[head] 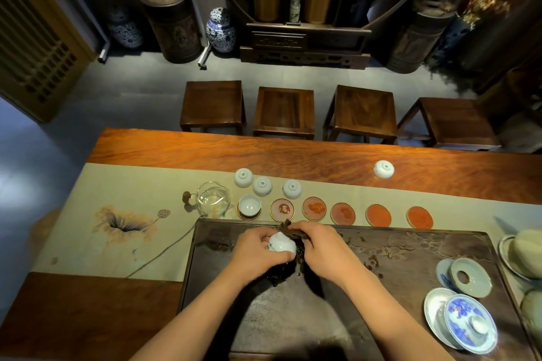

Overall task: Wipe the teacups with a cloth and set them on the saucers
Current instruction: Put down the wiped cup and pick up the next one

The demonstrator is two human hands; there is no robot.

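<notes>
My left hand [258, 252] grips a white teacup [282, 242] over the dark tea tray [410, 246]. My right hand [319, 246] holds a dark brown cloth [296, 255] against the cup's side. One upright cup [249, 204] stands on the leftmost saucer [248, 215]. Several bare red-brown saucers, the nearest [282, 209], continue the row to the right, ending at the farthest saucer [419, 217]. Three cups lie upside down behind the row, at left [243, 177], middle [262, 185] and right [292, 188]. Another upturned cup [384, 169] sits alone on the wooden table.
A glass pitcher [211, 200] stands left of the saucers on the beige runner [117, 214]. Lidded bowls and dishes, including a blue-patterned lid [469, 325], crowd the tray's right end. A grey mat [281, 319] lies on the tray near me. Several stools stand beyond the table.
</notes>
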